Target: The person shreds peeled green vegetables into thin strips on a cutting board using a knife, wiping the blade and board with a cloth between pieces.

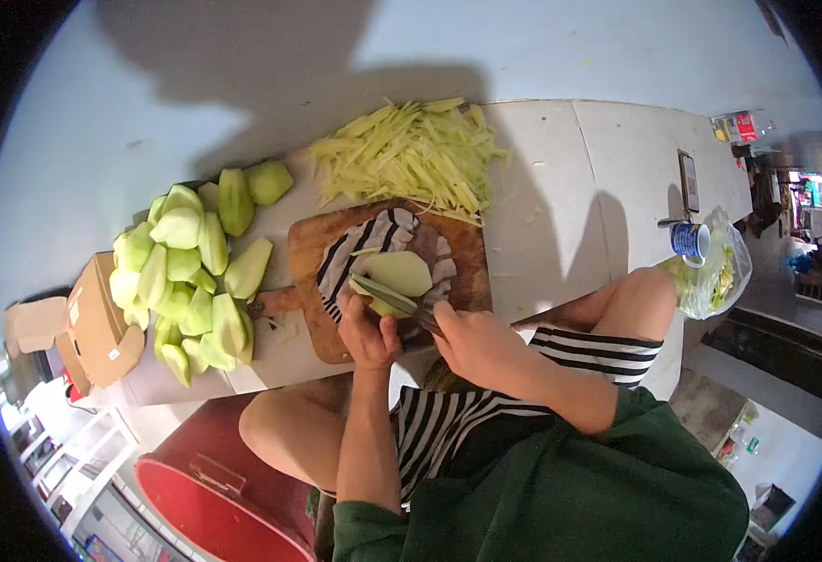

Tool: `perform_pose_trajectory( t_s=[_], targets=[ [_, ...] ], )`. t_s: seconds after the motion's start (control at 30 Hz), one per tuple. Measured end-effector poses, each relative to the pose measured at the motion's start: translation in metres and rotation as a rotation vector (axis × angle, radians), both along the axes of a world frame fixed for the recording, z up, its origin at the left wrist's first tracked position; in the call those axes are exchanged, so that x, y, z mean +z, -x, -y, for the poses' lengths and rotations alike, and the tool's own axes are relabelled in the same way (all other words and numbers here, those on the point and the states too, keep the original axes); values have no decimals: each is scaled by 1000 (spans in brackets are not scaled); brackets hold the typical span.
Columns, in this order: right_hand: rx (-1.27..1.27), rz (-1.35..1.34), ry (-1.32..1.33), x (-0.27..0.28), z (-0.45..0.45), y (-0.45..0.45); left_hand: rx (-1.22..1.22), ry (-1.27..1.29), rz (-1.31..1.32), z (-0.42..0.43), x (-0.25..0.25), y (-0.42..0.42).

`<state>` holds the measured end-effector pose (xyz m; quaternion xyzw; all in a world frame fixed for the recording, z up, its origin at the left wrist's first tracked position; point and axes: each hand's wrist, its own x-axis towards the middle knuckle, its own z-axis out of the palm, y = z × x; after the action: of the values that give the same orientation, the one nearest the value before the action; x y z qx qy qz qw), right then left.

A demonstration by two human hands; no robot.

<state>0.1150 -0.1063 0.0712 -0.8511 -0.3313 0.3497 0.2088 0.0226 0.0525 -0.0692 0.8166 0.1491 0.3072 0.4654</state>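
Note:
My left hand (369, 335) is closed round the lower end of a pale green peeled piece (398, 273), over a striped cloth (366, 245) on the wooden board (313, 323). A knife (385, 293) lies with its blade along the piece, and my right hand (458, 339) is wrapped round its handle. Behind the board, thin pale green strips (411, 155) are heaped on the table. Several peeled green pieces (182, 262) are piled to the left of the board.
An open cardboard box (102, 323) stands at the left. Below the table is a red tub (228, 478). To the right are a blue and white mug (689, 241), a plastic bag of green pieces (722, 272) and a phone-like object (688, 181).

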Motion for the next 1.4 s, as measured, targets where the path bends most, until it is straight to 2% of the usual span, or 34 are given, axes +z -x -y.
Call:
perform_pose_trajectory(
  t_s=[0.07,0.17,0.27,0.37,0.47,0.8,0.9,0.97,1.13,1.2,1.27,1.33,1.4],
  targets=[
    [-19,30,-92,18,6,4,12,41,10,1,0,1],
    [8,-49,-41,45,8,2,30,33,21,1,-4,0],
    [22,-47,12,54,7,1,29,-80,51,-2,-8,1],
    [13,-6,-15,56,9,4,50,-60,114,-2,-4,0],
    [30,-5,14,54,12,5,-27,27,57,-3,2,-1],
    [86,71,29,47,5,7,31,-60,42,-3,4,0],
    [70,69,34,41,1,5,2,79,-85,1,8,7],
    [92,100,45,36,1,5,21,37,-72,0,8,5],
    [4,6,55,30,-7,1,25,-16,-64,0,5,6],
    [1,-47,91,29,-7,-1,7,11,-149,0,7,8],
    [-12,-11,-22,19,-3,-1,8,25,-156,0,8,9],
    [23,18,13,-10,-12,-3,5,38,-164,1,7,9],
    [42,56,54,-20,-8,2,54,-55,-186,2,7,6]
  ],
)
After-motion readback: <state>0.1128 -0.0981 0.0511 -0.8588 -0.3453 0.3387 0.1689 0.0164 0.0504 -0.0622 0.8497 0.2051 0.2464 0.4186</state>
